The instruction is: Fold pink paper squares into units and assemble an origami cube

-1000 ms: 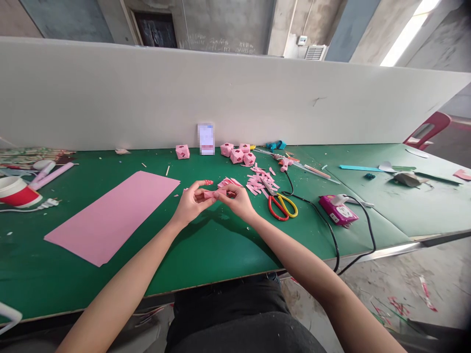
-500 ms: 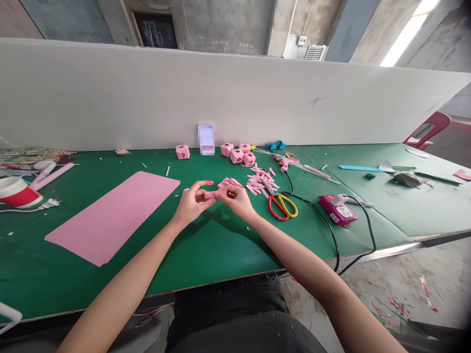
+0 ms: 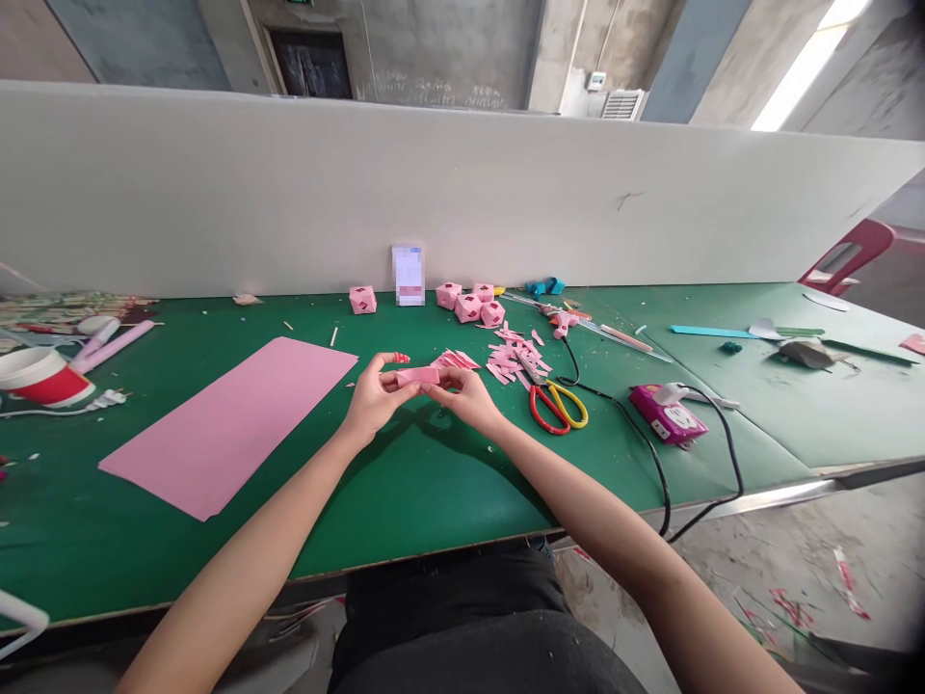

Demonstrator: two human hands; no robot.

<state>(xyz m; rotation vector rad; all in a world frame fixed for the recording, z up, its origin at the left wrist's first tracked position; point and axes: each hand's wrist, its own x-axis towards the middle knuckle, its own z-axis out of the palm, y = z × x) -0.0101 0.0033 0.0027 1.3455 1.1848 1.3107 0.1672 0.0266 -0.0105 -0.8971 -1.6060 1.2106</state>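
A small folded piece of pink paper (image 3: 419,375) is pinched between both hands above the green table. My left hand (image 3: 374,398) grips its left end, and my right hand (image 3: 462,395) holds its right end with thumb and fingers. Just behind my right hand lies a pile of pink paper strips (image 3: 457,360). More cut pink pieces (image 3: 510,355) are scattered to the right, partly under scissors (image 3: 556,405) with one red and one yellow handle. Several folded pink paper shapes with diamond openings (image 3: 468,307) stand at the back; another (image 3: 362,300) sits further left.
A large pink paper sheet (image 3: 231,424) lies left. A phone (image 3: 409,276) leans on the white partition (image 3: 289,193). Right are a pink glue gun (image 3: 562,324), its black cord, and a magenta power adapter (image 3: 666,414). A red-and-white paper cup (image 3: 47,378) stands far left.
The pink paper piece has turned between my fingers, so more of its flat face shows. The fingers have opened slightly around it. The view has shifted a little.
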